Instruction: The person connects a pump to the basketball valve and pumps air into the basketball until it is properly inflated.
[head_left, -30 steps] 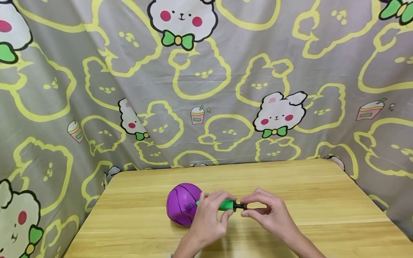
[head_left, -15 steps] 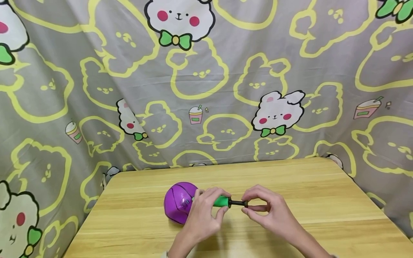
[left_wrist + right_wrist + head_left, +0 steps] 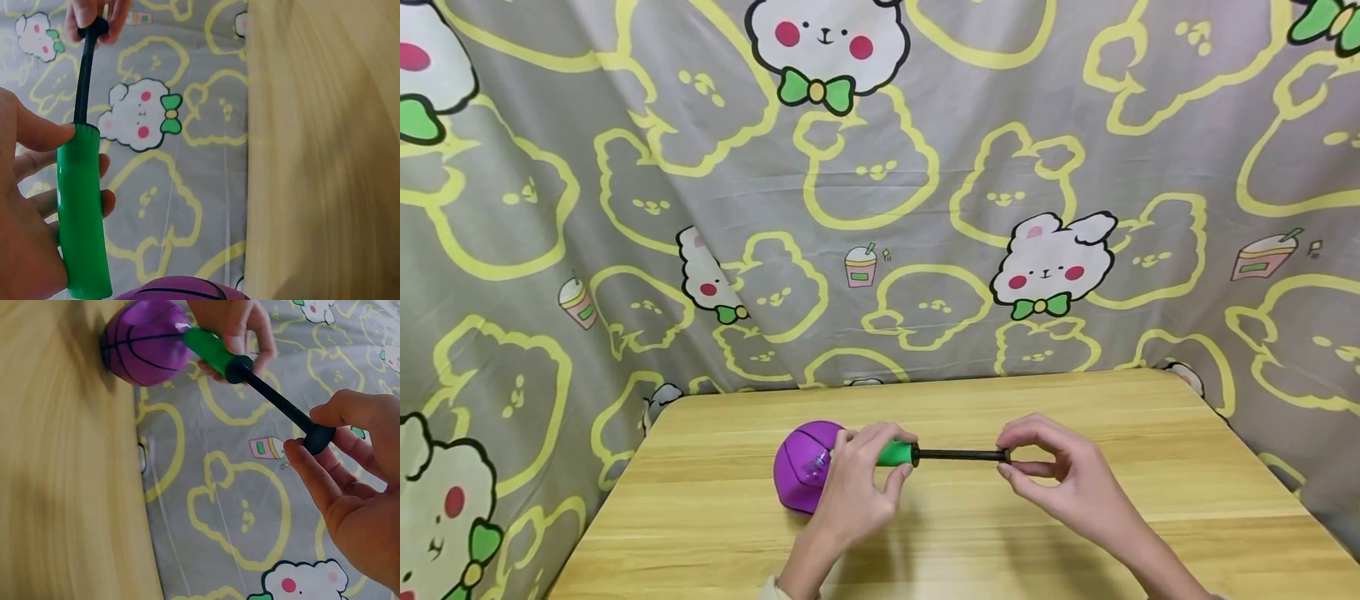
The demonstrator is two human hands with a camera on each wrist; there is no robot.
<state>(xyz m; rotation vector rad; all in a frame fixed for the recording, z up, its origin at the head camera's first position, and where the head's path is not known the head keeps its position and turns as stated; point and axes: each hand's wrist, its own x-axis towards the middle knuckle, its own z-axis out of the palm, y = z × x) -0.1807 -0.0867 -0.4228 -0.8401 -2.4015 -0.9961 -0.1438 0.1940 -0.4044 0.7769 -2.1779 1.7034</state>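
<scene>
A purple ball with black seam lines [image 3: 801, 467], dented and partly deflated, is at the left of the hands. A hand pump with a green barrel [image 3: 84, 212] runs from the ball toward the right, its tip against the ball's surface. My left hand [image 3: 859, 477] wraps its fingers and thumb round the green barrel and hides part of the ball in the head view. The pump's black rod [image 3: 278, 400] is drawn far out of the barrel. My right hand [image 3: 1067, 467] pinches the black knob [image 3: 319, 439] at the rod's end between thumb and fingers.
Ball and pump are over a light wooden table [image 3: 1187, 467]. Behind it hangs a grey curtain [image 3: 925, 208] with yellow outlines and white cartoon animals, close along the table's back edge.
My right hand has moved right and pulled the black rod well out of the green barrel. My left hand, with the barrel, and the ball have shifted slightly left and up.
</scene>
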